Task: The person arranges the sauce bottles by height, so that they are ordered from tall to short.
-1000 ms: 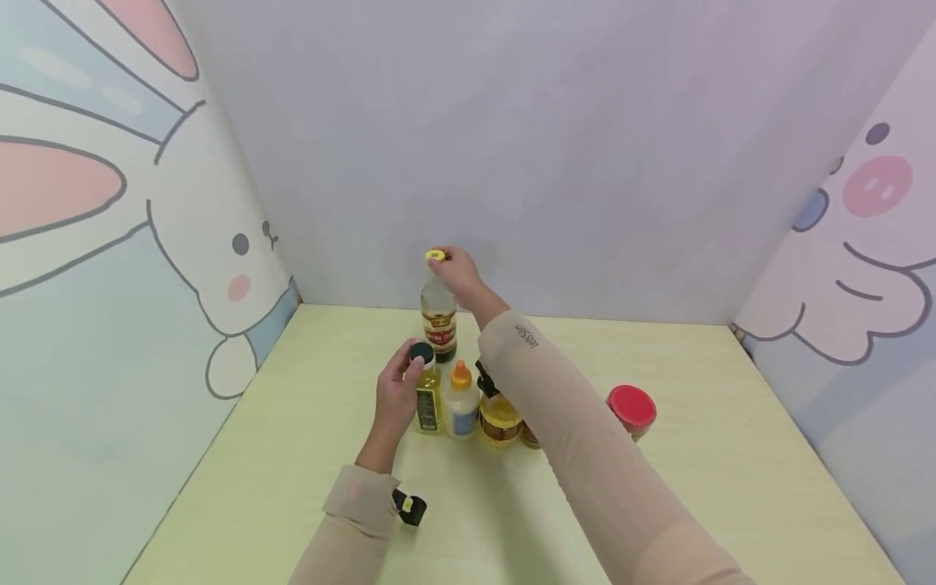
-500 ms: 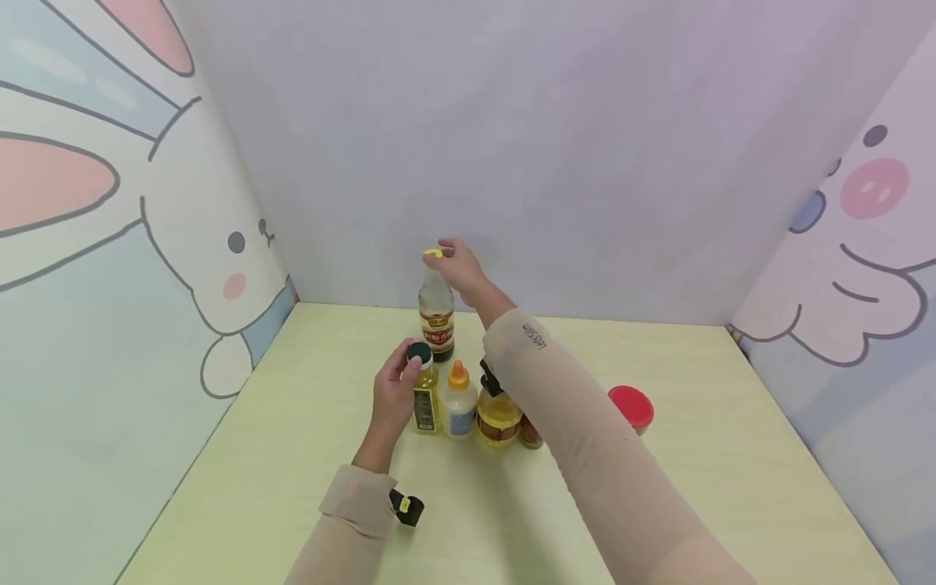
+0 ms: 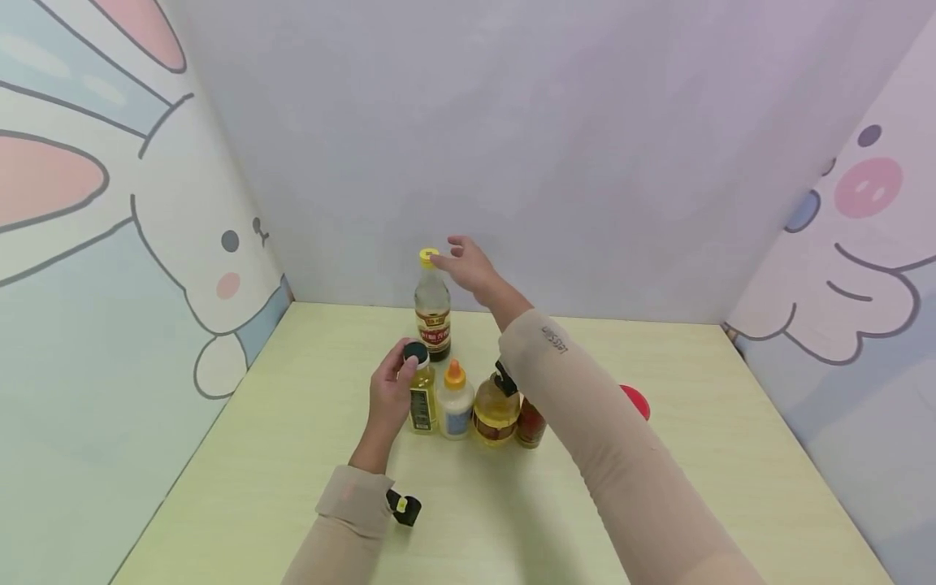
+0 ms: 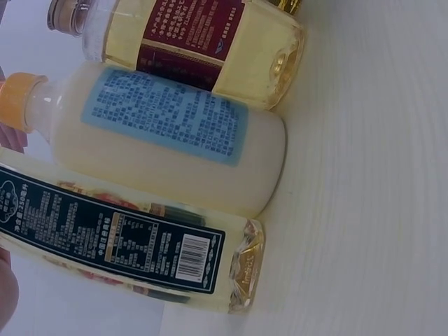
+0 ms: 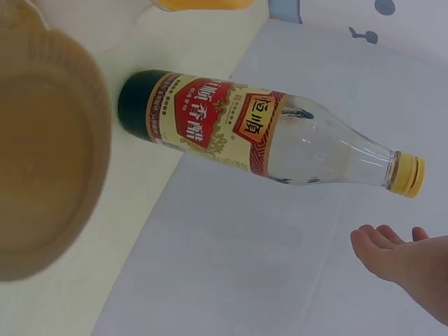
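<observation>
Plainly, your counter (image 3: 731, 422) carries five bottles, plus one red lid (image 3: 636, 400) partly behind your right sleeve (image 3: 614, 455). Biggest of the five is the tall bottle (image 3: 433, 313), upright at the back; in a row nearer you stand one round oil jug (image 3: 495, 418), one white bottle (image 3: 455, 410), one slim oil bottle (image 3: 422, 406) and one reddish bottle (image 3: 530, 426). Of your two hands, your left hand (image 3: 390, 390) grasps the slim oil bottle by its dark cap (image 3: 416, 351), thumb and fingers about it; your right hand (image 3: 471, 268) is released, fingers loose beside the yellow cap (image 3: 429, 256) of the tall bottle. From your head a fingertip seems to overlap that cap, but your right wrist view shows a gap. Only your left wrist view makes out the small barcode (image 4: 192, 256) on the slim oil bottle. A second ago your right hand had the yellow cap in its fingers; now it has let go, the reddish bottle shows more, and your sleeve hides more of the red lid.
</observation>
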`<action>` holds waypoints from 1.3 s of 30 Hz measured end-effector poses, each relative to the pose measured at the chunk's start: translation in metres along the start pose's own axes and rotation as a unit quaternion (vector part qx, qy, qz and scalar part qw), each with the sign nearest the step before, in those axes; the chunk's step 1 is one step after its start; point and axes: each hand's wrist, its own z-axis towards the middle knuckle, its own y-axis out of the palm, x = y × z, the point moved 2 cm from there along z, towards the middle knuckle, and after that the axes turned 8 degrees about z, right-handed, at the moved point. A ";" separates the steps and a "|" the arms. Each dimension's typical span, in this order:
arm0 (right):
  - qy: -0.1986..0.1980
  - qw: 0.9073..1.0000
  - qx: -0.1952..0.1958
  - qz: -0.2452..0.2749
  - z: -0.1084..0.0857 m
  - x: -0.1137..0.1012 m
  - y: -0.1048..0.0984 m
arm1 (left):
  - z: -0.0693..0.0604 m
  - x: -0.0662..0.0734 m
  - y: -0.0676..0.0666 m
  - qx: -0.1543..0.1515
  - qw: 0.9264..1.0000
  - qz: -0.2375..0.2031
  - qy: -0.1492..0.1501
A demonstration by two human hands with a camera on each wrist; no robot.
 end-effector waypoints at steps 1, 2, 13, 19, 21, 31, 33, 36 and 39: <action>-0.001 1.000 -0.001 -0.001 -0.001 0.000 -0.001 | 0.000 0.000 0.000 0.000 1.000 -0.001 0.001; -0.002 1.000 -0.001 -0.002 -0.002 0.000 -0.002 | 0.000 0.001 0.000 0.000 1.000 -0.001 0.000; -0.011 1.000 -0.009 -0.023 -0.010 -0.003 -0.005 | -0.001 -0.001 0.000 0.002 1.000 -0.001 -0.002; -0.009 1.000 -0.005 -0.026 -0.015 -0.002 -0.010 | 0.000 0.001 0.000 0.002 1.000 0.001 -0.013; -0.006 1.000 -0.006 -0.026 -0.016 -0.001 -0.012 | 0.000 0.001 0.000 0.002 1.000 0.002 -0.014; -0.011 1.000 -0.014 -0.019 -0.029 0.001 -0.024 | -0.001 0.000 0.000 0.001 1.000 -0.010 -0.008; -0.014 1.000 -0.013 -0.017 -0.032 0.002 -0.027 | 0.000 0.001 0.000 -0.001 1.000 -0.011 -0.009; -0.016 1.000 -0.014 -0.010 -0.036 0.003 -0.031 | 0.001 0.000 0.000 -0.002 1.000 -0.010 -0.015; -0.019 1.000 -0.019 -0.002 -0.040 0.004 -0.034 | 0.001 -0.003 -0.001 0.002 1.000 -0.013 -0.016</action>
